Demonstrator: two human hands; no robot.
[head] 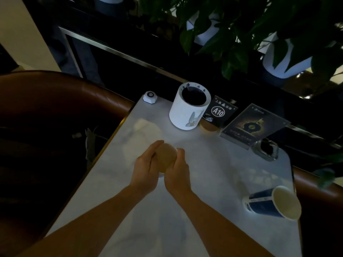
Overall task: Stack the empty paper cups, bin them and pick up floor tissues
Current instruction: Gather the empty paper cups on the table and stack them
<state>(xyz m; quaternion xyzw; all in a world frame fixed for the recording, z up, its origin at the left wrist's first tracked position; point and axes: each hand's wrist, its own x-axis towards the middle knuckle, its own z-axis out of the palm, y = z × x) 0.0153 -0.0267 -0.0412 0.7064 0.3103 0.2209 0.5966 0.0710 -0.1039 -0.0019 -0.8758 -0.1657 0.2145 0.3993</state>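
Note:
Both hands close around a brown paper cup [165, 157] held over the middle of the pale table [213, 182]. My left hand [146, 167] grips its left side and my right hand [178, 170] grips its right side. A whitish rim shows under the hands, so a second cup may sit there; I cannot tell. A blue paper cup [272, 202] lies on its side near the table's right edge, mouth toward me, empty inside. A white cylindrical table bin [187, 108] with a black liner and a rabbit picture stands at the far side. No tissues are in sight.
A small white call button [150, 97] sits at the far left corner. A black A10 table sign [219, 112], an acrylic menu stand [254, 125] and a clear glass holder [267, 149] line the far right. Brown leather seats flank the table; potted plants hang behind.

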